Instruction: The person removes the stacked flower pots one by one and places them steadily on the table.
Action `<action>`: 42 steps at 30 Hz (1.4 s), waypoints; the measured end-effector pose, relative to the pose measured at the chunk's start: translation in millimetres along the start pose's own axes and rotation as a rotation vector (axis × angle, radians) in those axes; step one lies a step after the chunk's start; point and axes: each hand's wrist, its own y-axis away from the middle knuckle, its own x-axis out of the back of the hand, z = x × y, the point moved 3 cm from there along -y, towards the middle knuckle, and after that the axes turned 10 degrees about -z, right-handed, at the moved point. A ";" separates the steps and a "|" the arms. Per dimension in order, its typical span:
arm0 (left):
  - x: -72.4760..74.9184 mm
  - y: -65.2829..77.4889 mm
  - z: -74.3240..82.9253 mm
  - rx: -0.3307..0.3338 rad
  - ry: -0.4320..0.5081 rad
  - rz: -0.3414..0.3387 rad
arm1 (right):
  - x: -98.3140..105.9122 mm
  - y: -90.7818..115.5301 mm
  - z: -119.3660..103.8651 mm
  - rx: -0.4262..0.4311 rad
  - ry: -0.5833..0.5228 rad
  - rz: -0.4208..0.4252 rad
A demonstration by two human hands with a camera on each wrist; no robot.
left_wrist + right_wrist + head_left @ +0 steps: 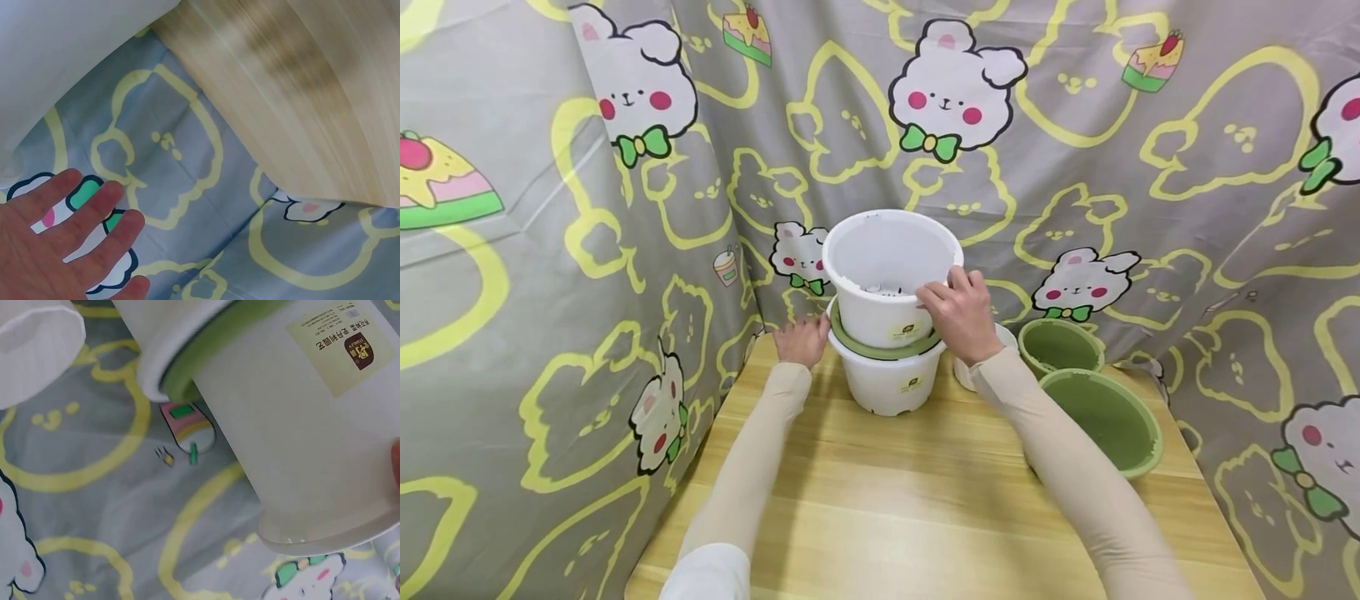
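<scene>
A stack of flowerpots stands on the wooden table. On top is a white pot [876, 312] with a yellow label; it sits inside a green pot [850, 340], of which mainly the rim shows, and that sits in a lower white pot [887, 385]. My right hand [961, 315] pinches the top pot's rim at its right front. Beside the stack, my left hand [801, 340] is at the lower white pot's left rim, its fingers extended in the left wrist view. Whether its thumb touches the pot is unclear. The right wrist view shows the top pot's labelled wall [275, 425] close up.
To the right stand a small green pot [1060, 343] and a larger green pot [1108, 421], partly behind my right forearm. A white container [962, 375] is partly hidden by that arm. A patterned curtain [850, 108] hangs behind and beside the table [865, 500].
</scene>
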 end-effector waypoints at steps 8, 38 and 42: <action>0.9 0.4 0.5 0.000 0.003 0.020 | 38.8 -6.8 14.4 -0.019 -0.001 0.099; -2.9 -4.1 -1.0 -0.023 0.016 0.027 | 114.6 81.0 48.4 -0.120 -0.049 0.181; -3.5 -5.0 -1.9 -0.010 0.019 0.030 | 123.3 92.4 45.4 -0.123 -0.032 0.228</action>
